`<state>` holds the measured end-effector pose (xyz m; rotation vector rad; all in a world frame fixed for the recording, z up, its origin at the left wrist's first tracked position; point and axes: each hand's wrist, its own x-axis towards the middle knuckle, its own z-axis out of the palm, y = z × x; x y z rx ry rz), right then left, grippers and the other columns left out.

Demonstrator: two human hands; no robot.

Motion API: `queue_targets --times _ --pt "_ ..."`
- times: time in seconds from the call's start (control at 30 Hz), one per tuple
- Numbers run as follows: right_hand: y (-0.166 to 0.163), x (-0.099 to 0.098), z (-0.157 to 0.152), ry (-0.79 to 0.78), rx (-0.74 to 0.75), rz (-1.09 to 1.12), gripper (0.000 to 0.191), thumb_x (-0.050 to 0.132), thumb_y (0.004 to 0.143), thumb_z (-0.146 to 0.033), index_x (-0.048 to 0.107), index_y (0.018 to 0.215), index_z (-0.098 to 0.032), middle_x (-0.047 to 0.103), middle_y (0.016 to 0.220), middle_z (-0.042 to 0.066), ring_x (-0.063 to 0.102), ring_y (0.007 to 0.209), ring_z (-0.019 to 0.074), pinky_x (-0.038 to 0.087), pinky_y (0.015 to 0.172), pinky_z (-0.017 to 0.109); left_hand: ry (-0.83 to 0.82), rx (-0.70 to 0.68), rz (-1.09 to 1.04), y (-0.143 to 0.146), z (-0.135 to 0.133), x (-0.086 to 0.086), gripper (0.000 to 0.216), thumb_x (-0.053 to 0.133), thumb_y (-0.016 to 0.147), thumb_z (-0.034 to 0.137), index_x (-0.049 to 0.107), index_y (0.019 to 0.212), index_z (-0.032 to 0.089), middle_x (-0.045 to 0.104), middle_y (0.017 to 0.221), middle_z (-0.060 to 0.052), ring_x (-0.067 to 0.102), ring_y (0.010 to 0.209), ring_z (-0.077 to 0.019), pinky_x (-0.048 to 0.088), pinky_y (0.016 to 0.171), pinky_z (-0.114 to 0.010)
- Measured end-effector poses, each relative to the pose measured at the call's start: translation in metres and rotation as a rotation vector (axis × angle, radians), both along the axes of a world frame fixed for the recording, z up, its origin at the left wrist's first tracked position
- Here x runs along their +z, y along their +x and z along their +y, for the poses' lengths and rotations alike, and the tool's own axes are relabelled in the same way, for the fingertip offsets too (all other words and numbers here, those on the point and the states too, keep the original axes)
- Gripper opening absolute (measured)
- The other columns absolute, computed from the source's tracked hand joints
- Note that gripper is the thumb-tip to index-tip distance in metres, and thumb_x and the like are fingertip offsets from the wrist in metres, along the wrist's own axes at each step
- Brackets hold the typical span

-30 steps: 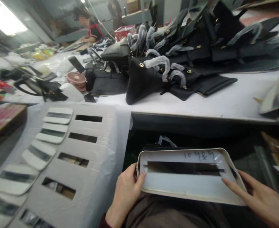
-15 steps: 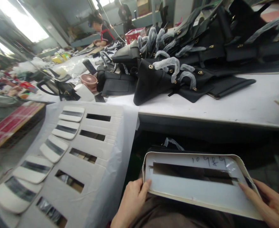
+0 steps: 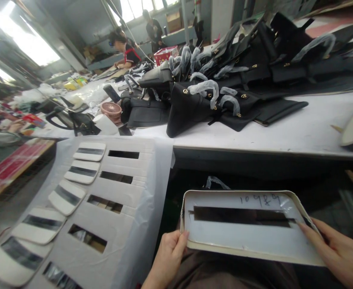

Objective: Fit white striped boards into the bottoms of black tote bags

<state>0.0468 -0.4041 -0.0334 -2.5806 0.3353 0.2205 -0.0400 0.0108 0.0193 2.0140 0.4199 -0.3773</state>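
White rimmed panel [image 3: 239, 237], rounded corners, long dark slot, handwriting near far edge, above lap [image 3: 224, 275]

Dark brown, creased cloth [image 3: 224, 275] covers my lap; my left hand [image 3: 169, 253] and right hand [image 3: 337, 252] are bare, a sliver of dark red sleeve [image 3: 138, 286] behind the left.

The slotted panel [image 3: 239, 237] is showing bluish white inside a cream rim [image 3: 248, 253], dark handwriting [image 3: 260, 200] marking its top; the bags [image 3: 185, 114] are gleaming black with gold fittings [image 3: 185, 91], the fan [image 3: 111, 112] is looking dusty pink, and white pieces [image 3: 82, 171] are bearing grey stripes [image 3: 66, 196]
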Motion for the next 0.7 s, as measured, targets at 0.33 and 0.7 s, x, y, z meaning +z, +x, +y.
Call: queue_targets --times 0.33,0.7 --pt "0.004 0.036 0.027 0.160 -0.070 0.149 0.067 0.052 0.078 -0.068 0.068 0.117 -0.016 0.067 0.067 0.009 0.064 0.061 0.0268 0.046 0.060 0.035 0.087 -0.006 -0.061 0.016 0.008 0.018 0.051 0.049 0.085 0.069 0.048 0.073 0.019 0.052 0.067 0.001 0.049 0.062 -0.0148 0.037 0.058 -0.025" --pt "-0.002 0.062 0.041 0.137 -0.026 0.115 0.039 0.060 0.083 -0.051 0.069 0.107 -0.022 0.073 0.096 0.006 0.066 0.089 0.0263 0.043 0.073 0.029 0.676 -0.289 0.130 0.072 0.013 0.025 0.038 0.042 0.087 0.055 0.060 0.074 0.024 0.064 0.060 -0.006 0.066 0.065 -0.0333 0.037 0.059 -0.035"
